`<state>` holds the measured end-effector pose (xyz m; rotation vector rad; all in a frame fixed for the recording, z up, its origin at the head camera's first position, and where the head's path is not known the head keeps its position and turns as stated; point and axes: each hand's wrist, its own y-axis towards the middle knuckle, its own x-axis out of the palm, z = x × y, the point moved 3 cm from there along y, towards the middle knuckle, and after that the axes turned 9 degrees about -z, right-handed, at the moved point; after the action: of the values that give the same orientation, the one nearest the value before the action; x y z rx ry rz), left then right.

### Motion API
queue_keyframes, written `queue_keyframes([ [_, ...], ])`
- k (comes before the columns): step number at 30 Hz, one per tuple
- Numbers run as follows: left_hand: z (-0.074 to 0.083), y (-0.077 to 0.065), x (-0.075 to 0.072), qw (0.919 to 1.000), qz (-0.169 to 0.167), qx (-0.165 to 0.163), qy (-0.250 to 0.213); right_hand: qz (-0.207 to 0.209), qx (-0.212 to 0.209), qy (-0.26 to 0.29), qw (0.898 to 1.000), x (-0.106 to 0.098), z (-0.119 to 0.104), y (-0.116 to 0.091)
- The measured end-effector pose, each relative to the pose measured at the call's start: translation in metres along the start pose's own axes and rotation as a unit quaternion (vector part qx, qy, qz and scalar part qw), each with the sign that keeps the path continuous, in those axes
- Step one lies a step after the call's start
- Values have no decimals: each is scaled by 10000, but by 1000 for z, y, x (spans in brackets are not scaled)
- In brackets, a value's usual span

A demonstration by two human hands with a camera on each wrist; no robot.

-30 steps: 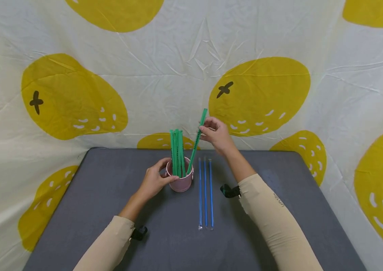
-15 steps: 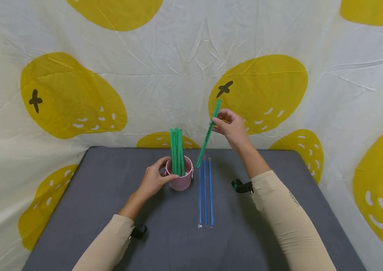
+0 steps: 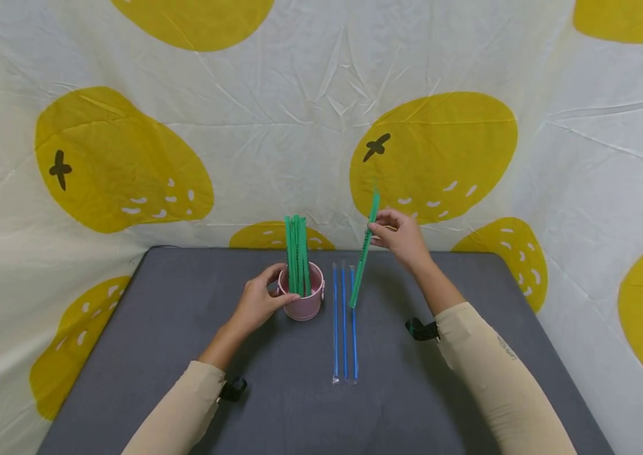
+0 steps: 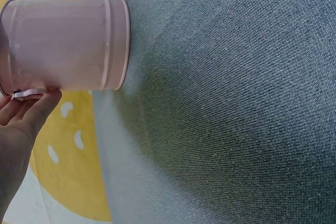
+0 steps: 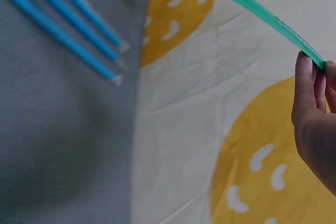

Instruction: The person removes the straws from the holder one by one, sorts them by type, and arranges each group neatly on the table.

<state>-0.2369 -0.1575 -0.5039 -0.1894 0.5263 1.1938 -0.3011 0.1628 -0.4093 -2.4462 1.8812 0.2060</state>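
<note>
Across the whole width, behind the grey desk, hangs a pale cloth printed with yellow fruit shapes. On the left, a beige sleeve leads to the left hand, whose grip pinches the rim of a pink bucket, thumb at the near side. The bucket stands upright on the desk. In it a bundle of green strips stands, with dark print too small to read. Just right of the bucket, three blue sticks lie side by side, clear wrap showing at their ends. Farther right, a single green strip slants in the air, its small dark lettering illegible; the right hand pinches it between thumb and fingers. The right sleeve carries dark writing, too small to make out.
</note>
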Motion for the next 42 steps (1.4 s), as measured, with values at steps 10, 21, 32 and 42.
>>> queue_keyframes([
  [10, -2, 0, 1, 10000, 4, -11, -66, -81, 393, -712, 9967, -5, 50, -12],
  [21, 1, 2, 1, 10000, 29, 5, 4, -169, 924, -949, 9910, 0, 99, -21],
  [32, -1, 0, 1, 10000, 24, -64, 24, -374, 1559, -484, 9859, 17, 129, -29],
  [42, -1, 0, 0, 10000, 19, -26, -36, -432, 1735, -722, 9812, 25, 136, -29],
])
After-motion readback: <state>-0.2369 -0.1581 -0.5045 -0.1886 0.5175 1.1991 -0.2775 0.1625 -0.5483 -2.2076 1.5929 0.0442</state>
